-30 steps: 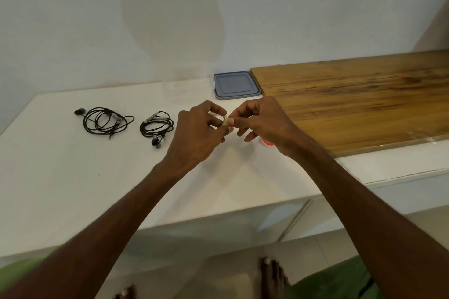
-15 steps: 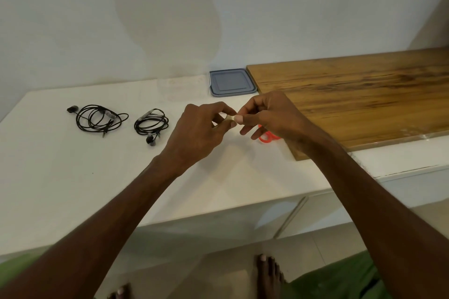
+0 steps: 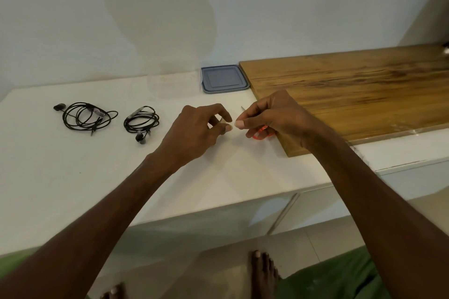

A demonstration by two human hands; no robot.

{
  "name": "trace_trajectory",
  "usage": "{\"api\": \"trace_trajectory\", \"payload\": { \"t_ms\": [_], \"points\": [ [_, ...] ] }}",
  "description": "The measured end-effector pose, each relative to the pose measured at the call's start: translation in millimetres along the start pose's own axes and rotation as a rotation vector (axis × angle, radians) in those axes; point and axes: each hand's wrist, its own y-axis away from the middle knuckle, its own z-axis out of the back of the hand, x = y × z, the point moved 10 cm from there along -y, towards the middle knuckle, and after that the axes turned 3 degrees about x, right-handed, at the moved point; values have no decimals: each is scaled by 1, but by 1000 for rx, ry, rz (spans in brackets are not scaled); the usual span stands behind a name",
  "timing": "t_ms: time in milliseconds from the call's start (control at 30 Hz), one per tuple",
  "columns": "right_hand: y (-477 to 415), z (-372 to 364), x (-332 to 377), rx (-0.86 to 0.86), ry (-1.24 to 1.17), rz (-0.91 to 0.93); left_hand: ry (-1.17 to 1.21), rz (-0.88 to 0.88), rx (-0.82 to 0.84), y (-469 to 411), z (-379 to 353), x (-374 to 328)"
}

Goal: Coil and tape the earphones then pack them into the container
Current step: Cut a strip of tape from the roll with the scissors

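The left hand (image 3: 194, 133) and right hand (image 3: 274, 116) pinch a small pale strip (image 3: 222, 121), probably tape, with curled fingers; better keep it taut, not folded. The coiled earphones (image 3: 141, 122) lie further left on the tabletop (image 3: 73, 165).

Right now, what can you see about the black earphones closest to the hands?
These earphones are a thin black cable wound into a loose coil, lying flat on the white counter. A grey inline piece sits on the coil's far side; an earbud and a plug stick out on the near side. Only the counter touches them. The other earphones lie to their left, the left hand to their right, apart.
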Motion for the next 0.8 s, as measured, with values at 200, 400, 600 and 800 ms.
{"api": "trace_trajectory", "payload": {
  "t_ms": [200, 400, 600, 800],
  "points": [
    [-4, 2, -6, -99, 119, 16, -197, -32, -4, 0, -6, -4],
    [-7, 0, 1, -101, 207, 50, -283, -58, -87, 4, -3, -4],
    [-4, -9, -2, -47, 185, 32, -175, 1, -29, -6, -10, 7],
    [-1, 0, -6, -16, 129, -21, -159, 36, -52, -11, -5, 11]
  ]
}}
